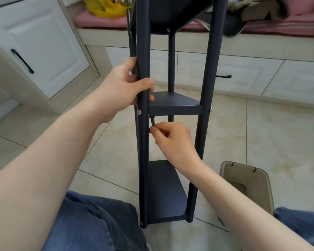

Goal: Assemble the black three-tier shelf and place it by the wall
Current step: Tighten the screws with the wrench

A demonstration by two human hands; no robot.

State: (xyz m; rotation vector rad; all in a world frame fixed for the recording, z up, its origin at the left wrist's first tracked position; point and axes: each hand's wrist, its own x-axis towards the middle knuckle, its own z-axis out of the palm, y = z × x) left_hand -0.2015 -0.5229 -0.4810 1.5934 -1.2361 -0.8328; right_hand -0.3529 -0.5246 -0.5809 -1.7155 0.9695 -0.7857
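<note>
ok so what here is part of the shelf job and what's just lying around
In the job: black three-tier metal shelf; small dark hex key, pinched by the right hand; left hand gripping a shelf post.
Lying about: yellow plastic bag on pink cushion; brown translucent plastic lid.

matt blk metal shelf (174, 104), glossy floor tiles (272, 134)

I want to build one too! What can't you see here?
Head view:
- Top tier of the black metal three-tier shelf: cut off by the upper edge.
- End of the small dark metal tool: hidden by fingers of the right hand.
- Fingers of the left hand: partly behind the shelf post.
</note>
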